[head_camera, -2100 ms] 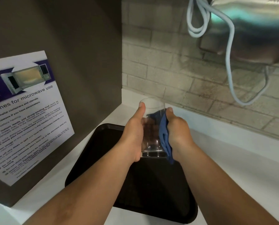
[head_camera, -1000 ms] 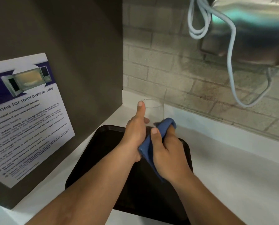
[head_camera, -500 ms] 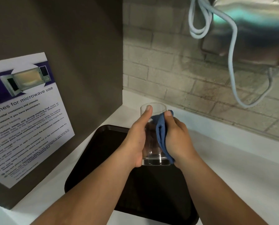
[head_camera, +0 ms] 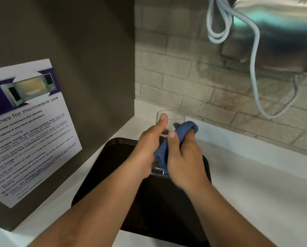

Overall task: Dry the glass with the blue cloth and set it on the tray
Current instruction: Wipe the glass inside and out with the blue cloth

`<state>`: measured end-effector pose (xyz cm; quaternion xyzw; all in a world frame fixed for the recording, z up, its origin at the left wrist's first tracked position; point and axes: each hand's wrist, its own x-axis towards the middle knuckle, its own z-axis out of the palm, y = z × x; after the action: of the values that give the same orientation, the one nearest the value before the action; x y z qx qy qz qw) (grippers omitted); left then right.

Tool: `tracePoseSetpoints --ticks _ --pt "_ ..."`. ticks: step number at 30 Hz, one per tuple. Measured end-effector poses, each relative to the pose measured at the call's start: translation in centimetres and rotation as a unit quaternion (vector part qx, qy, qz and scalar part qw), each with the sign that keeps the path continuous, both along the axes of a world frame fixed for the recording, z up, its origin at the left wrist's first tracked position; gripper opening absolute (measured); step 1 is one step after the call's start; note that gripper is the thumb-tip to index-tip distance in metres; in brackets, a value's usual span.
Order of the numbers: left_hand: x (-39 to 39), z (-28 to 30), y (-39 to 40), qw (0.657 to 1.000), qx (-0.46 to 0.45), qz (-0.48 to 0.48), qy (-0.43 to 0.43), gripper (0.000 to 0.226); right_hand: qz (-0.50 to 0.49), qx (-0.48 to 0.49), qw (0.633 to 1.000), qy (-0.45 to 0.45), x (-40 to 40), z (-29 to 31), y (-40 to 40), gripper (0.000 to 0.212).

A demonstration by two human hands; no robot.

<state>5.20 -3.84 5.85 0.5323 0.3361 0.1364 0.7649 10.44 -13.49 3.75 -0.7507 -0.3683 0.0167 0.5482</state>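
Observation:
A clear drinking glass (head_camera: 174, 118) is held upright above the far half of a dark brown tray (head_camera: 117, 154) on the white counter. My left hand (head_camera: 147, 148) grips its left side, thumb up near the rim. My right hand (head_camera: 183, 157) presses a blue cloth (head_camera: 183, 129) against the glass's near and right side; the cloth wraps over my fingers and hides much of the glass wall. Below my hands, part of the thick glass base shows.
A dark cabinet side with a microwave-use poster (head_camera: 24, 125) stands to the left of the tray. A brick wall (head_camera: 193, 82) runs behind. A steel appliance (head_camera: 277, 29) with a pale looped cord (head_camera: 254, 65) hangs at the upper right. White counter (head_camera: 265, 184) extends right.
My right hand has swung round with the cloth from the glass's right side to its near side, thumb now across the front. The glass stays gripped above the tray.

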Motion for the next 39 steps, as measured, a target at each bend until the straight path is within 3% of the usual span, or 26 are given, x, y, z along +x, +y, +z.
tracePoseSetpoints --ticks 2,3,5,6,7,8,9,11,12,15,18,20,25,28,30,32,35,37,39 --pt "-0.1 -0.1 -0.3 0.999 -0.032 -0.021 -0.032 0.083 -0.04 0.038 0.996 0.069 2.0 1.2 0.3 0.041" --pt "-0.1 -0.1 -0.3 0.997 -0.053 -0.02 -0.045 0.083 0.038 0.018 0.993 0.113 3.0 1.5 -0.5 0.057" --pt "-0.2 -0.2 0.0 0.995 -0.084 -0.003 -0.062 0.084 0.251 -0.143 0.929 0.233 2.9 3.1 -0.7 0.1" --pt "-0.1 -0.2 0.2 0.994 -0.089 0.008 -0.059 0.085 0.282 -0.171 0.915 0.232 2.8 2.6 -0.2 0.108" --pt "-0.1 -0.1 0.3 0.995 -0.088 0.019 -0.045 0.086 0.261 -0.166 0.928 0.207 2.6 1.8 -0.2 0.092" --pt "0.0 0.0 0.4 0.996 -0.08 0.034 -0.021 0.086 0.148 -0.095 0.971 0.159 1.7 1.2 -0.2 0.067" --pt "0.0 0.1 0.4 0.996 -0.068 0.049 0.005 0.085 0.062 -0.023 0.993 0.099 0.8 0.4 -0.4 0.043" --pt "-0.1 0.1 0.3 0.996 -0.037 0.071 0.033 0.083 0.052 0.012 0.996 0.065 -0.8 -0.9 -1.8 0.012" --pt "0.0 0.2 0.2 0.996 -0.021 0.072 0.04 0.082 0.055 0.011 0.998 0.043 -0.6 -0.7 -1.2 0.009" --pt "0.1 0.4 -0.2 0.998 -0.002 0.045 0.054 0.074 0.026 -0.004 0.999 0.026 -0.4 0.0 -0.7 0.015" --pt "0.2 0.1 -0.7 0.997 -0.066 0.022 0.041 0.071 -0.004 -0.01 0.999 -0.041 -0.7 -0.5 -0.6 0.038" --pt "0.1 -0.2 -0.6 0.995 -0.101 0.018 0.015 0.071 -0.015 -0.008 0.999 -0.046 -0.3 0.2 0.1 0.038" --pt "-0.4 0.2 -0.9 0.99 -0.14 0.005 -0.013 0.108 -0.037 0.004 0.985 0.167 3.1 2.0 1.6 0.049" --pt "-0.4 0.4 0.0 0.985 -0.168 0.025 -0.014 0.102 -0.018 -0.037 0.967 0.253 3.7 1.7 1.6 0.054" --pt "-0.2 0.4 1.0 0.985 -0.162 0.062 0.006 0.101 0.029 -0.082 0.975 0.207 2.5 0.7 0.5 0.049" --pt "-0.1 0.6 1.3 0.984 -0.151 0.088 0.023 0.098 0.072 -0.089 0.988 0.103 0.3 -0.2 -0.9 0.045" --pt "0.2 0.1 0.6 0.99 -0.11 0.087 0.032 0.09 0.061 -0.089 0.994 -0.014 -1.3 -1.0 -0.6 0.065" --pt "0.0 -0.1 -0.6 0.992 -0.111 0.051 0.024 0.091 0.012 -0.055 0.998 -0.024 -0.9 0.0 0.6 0.063" --pt "-0.3 -0.2 -1.1 0.993 -0.112 0.034 0.006 0.089 -0.021 -0.022 0.999 0.021 0.8 1.5 1.5 0.053"
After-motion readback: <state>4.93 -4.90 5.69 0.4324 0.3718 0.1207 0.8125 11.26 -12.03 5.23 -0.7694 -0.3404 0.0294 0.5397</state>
